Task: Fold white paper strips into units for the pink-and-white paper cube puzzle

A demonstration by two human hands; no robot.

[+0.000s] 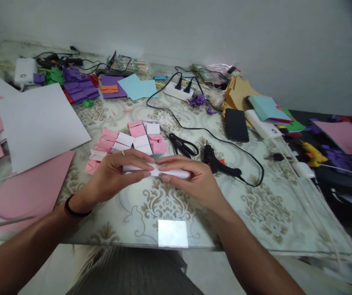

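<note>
Between my two hands is a white piece of paper (176, 173), bent or folded lengthwise and held level above the table. My left hand (120, 170) pinches its left part between thumb and fingers. On the other side, my right hand (191, 176) pinches it the same way, fingertips close to those of the left. Just beyond the hands lie pink and white folded paper pieces (133, 139), set side by side and partly hidden by my left hand. Black-handled scissors (183, 145) rest behind my right hand. A black glue gun (220, 162) lies to its right.
A small white paper square (172, 233) lies at the near table edge. Large white (44, 127) and pink sheets (34, 192) cover the left side. A power strip (178, 91), its black cord, a dark phone (236, 125) and coloured papers lie further back.
</note>
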